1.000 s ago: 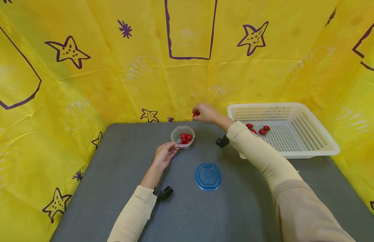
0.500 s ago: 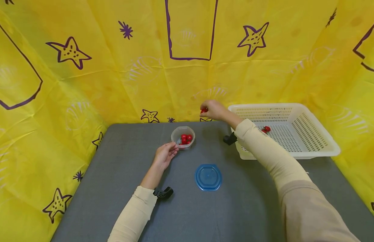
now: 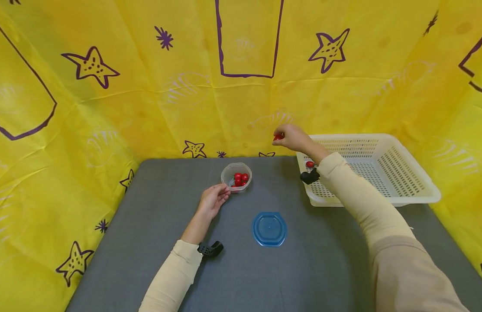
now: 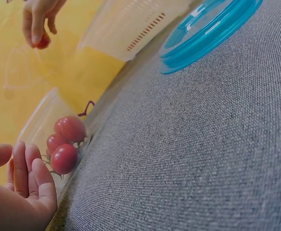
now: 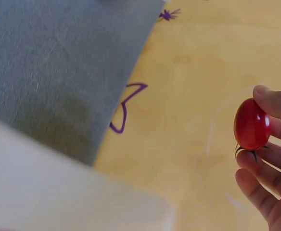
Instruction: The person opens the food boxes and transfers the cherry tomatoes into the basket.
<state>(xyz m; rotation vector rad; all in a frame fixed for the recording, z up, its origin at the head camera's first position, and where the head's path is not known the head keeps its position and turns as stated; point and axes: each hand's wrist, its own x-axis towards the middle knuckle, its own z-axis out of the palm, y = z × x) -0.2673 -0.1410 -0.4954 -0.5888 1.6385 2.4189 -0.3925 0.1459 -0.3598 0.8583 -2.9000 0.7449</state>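
A red cherry tomato [image 5: 252, 126] with a green calyx is pinched between the thumb and fingers of my right hand [image 3: 294, 137]. That hand is raised near the left back corner of the white basket [image 3: 418, 198]. My left hand [image 3: 212, 200] holds the near left rim of a small clear plastic container [image 3: 225, 174], thumb and fingertips right at its edge. Several cherry tomatoes [image 4: 65, 159] lie inside the container, some with green calyxes. In front of it, the blue lid [image 3: 270, 229] lies flat on the table.
The perforated basket stands at the table's right back; one cherry tomato [image 3: 310, 164] shows in it, and the right sleeve [image 3: 354, 195] hides part of its inside. A yellow patterned cloth [image 3: 241, 108] hangs behind the grey table [image 3: 166, 173].
My right hand has moved right and slightly up with the cherry tomato, away from the container toward the basket. The left hand, container and lid have stayed in place.
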